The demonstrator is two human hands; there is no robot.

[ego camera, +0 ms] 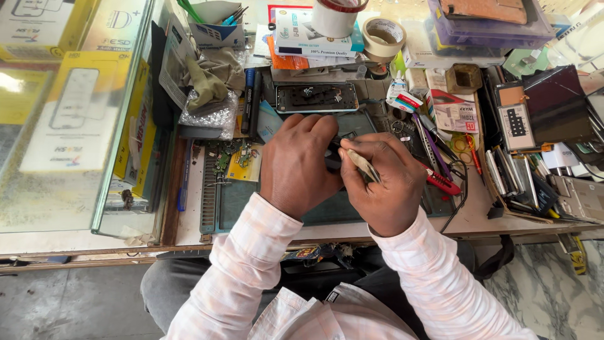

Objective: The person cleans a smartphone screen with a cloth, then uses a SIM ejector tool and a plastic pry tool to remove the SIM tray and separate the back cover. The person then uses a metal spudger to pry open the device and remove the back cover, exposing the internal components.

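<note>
My left hand (297, 167) curls over a small dark part (332, 157) on the green work mat (236, 195), gripping it; most of the part is hidden by my fingers. My right hand (384, 186) is closed around metal tweezers (363, 165), their tips pointing up-left toward the dark part between my hands. Just beyond my hands lies an opened phone frame (316, 97) with its inner parts exposed.
A glass display case (75, 119) with boxed goods stands at the left. Tape rolls (384, 38), boxes, a glue bottle (396, 85), red-handled cutters (443, 184), pens and several phone parts crowd the back and right of the wooden bench (472, 220). A small circuit board (229, 157) lies left of my hands.
</note>
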